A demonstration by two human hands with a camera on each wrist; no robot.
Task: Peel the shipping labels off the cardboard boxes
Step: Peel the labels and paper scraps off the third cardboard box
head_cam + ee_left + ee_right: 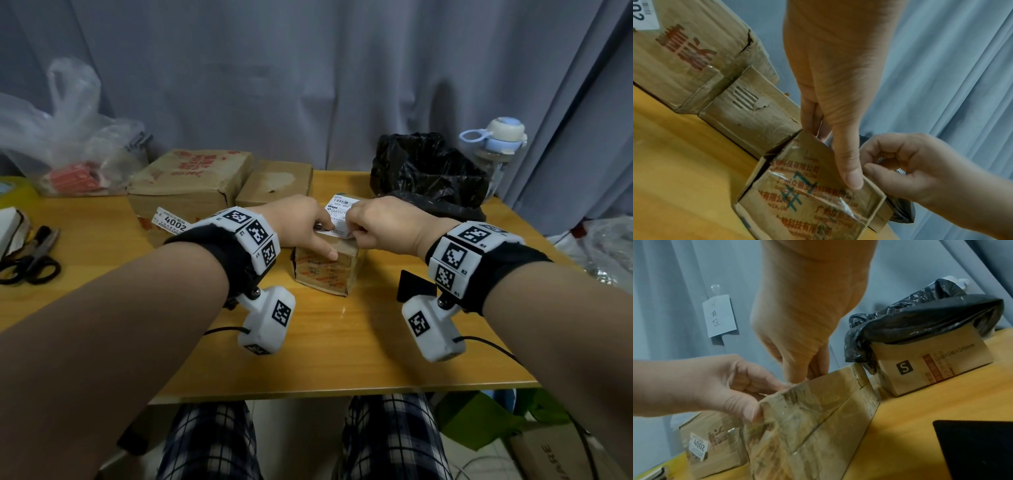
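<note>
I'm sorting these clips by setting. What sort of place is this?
Probably a home or small makeshift workroom, not a warehouse: a wooden table against a grey curtain, used cardboard boxes, scissors and a water bottle alongside.

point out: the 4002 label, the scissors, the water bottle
4002 label (173, 222), head view, on the printed digits.
scissors (30, 263), head view, on the black handles.
water bottle (498, 137), head view, on the blue and white lid.

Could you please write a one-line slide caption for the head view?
Left hand steadies a small cardboard box while the right hand pinches its white shipping label.
</note>
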